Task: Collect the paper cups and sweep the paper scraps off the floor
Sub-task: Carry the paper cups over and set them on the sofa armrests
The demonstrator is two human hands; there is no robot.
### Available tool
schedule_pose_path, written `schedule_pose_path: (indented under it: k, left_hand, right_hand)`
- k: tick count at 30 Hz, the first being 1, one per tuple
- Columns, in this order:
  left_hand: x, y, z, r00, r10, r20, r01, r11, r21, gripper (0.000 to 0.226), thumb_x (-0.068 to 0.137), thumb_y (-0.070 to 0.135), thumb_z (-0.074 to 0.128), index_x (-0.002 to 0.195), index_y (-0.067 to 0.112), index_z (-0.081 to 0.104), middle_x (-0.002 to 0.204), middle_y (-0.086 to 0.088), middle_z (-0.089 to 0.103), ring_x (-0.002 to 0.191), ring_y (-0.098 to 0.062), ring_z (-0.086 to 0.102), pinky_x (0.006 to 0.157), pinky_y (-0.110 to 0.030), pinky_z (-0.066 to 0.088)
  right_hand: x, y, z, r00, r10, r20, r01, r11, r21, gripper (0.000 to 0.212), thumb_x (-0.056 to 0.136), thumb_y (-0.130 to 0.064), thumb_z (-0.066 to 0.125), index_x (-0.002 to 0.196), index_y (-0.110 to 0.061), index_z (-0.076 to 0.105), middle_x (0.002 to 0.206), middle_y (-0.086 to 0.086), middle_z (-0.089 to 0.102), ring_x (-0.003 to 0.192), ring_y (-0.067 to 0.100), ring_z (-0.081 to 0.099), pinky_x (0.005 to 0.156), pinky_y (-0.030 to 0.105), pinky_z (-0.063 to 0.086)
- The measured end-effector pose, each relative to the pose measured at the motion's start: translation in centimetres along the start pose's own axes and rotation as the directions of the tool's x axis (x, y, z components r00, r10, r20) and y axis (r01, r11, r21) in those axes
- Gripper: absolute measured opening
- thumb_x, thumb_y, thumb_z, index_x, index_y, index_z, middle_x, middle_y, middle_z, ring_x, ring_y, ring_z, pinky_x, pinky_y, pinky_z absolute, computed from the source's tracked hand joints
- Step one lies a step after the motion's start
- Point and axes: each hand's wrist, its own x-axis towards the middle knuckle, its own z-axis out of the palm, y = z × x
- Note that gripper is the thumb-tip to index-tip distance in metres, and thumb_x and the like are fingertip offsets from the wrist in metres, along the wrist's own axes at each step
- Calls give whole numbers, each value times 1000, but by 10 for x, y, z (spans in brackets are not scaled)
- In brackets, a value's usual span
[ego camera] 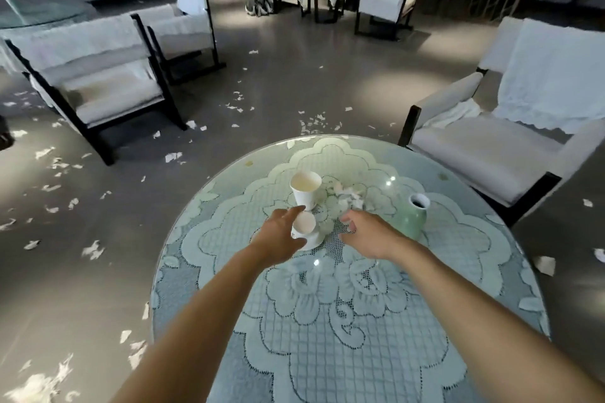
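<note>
Head view, items as I see them from my station:

1. Round table (491, 288), lace cloth under a glass top, filling the near centre.
2. Upright cup (306, 190), white paper, standing near the middle of the table, mouth up.
3. Tipped cup (307, 228), white paper, leaning over just in front of the upright cup, with its mouth turned towards the camera.
4. Left hand (278, 235), reaching in from the left. The thumb lies over the tipped cup and the fingers curl beneath it, so the hand grips that cup.
5. Right hand (365, 235), low over the cloth just right of the tipped cup. The fingers are loosely bent and slightly blurred, and it holds nothing I can see.
6. Scrap pile (348, 196), torn white paper on the table, between the upright cup and the vase.
7. Vase (413, 217), pale green, upright, to the right of the right hand.
8. Paper scraps (93, 250), scattered widely over the grey floor (278, 75), thickest to the left of the table.
9. Armchairs, white-cushioned: one at left (98, 88), one at right (510, 141).
</note>
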Motion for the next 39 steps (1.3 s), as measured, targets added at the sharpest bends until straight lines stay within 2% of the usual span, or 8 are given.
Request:
schedule_pose_path:
  k: [4,9,13,21,26,30,33,39]
  left_hand:
    - [35,2,14,999,-32,31,30,998,48,74,88,33,64,149,31,22,151,-14,22,133,-33,31,109,-46,33]
    - [59,-4,17,998,26,54,-28,999,41,52,91,33,60,138,22,43,130,-12,50,109,-24,51,90,-31,44]
    - [58,-13,6,996,19,-84,-45,948,-316,41,87,24,64,123,21,45,121,-4,48,102,-21,54,86,-34,50]
    - [51,-27,-11,1000,7,-26,-22,760,-650,70,80,4,70,130,22,24,120,-4,50,98,-10,58,78,-28,56]
    - [53,-47,-3,994,0,110,74,738,-670,101,76,15,78,148,26,9,129,-6,55,113,-17,56,98,-36,45]
    - [58,-61,8,997,-55,48,73,789,-610,102,70,30,82,148,23,17,132,0,52,113,-11,52,96,-28,44]
    - [62,-69,12,994,-94,-64,43,834,-550,102,67,29,84,148,23,22,129,4,45,115,-12,47,98,-29,41]
    - [80,-88,13,966,-128,-223,-8,854,-521,88,66,20,86,137,15,34,126,-1,40,111,-13,43,92,-29,45]
  right_hand:
    - [29,10,0,999,0,39,0,1000,4,46,98,-24,48,142,-17,37,144,4,43,123,17,46,96,29,39]
    - [50,19,-3,996,82,39,-85,994,72,42,98,-28,48,138,-18,41,140,5,46,113,21,57,91,32,46]
    - [68,15,2,983,185,-2,-180,959,218,41,100,-33,43,136,-14,43,139,7,49,110,22,59,91,37,50]
    - [98,-29,5,969,247,-21,-127,568,813,25,99,-23,48,114,-6,59,103,16,66,90,28,68,73,40,58]
    - [100,-39,19,994,88,-66,-17,713,701,10,91,-7,60,94,-13,68,101,3,65,94,17,65,76,33,59]
    - [107,-36,32,993,104,-50,-41,724,689,14,89,-7,63,100,-15,66,107,7,64,100,19,64,85,40,57]
    - [120,-18,35,952,165,-259,-13,864,503,24,92,-11,59,116,-13,62,115,1,61,101,11,59,86,26,50]
    - [154,41,30,877,341,-338,-288,937,199,61,86,-29,68,139,-19,39,133,14,34,111,29,53,88,36,53]
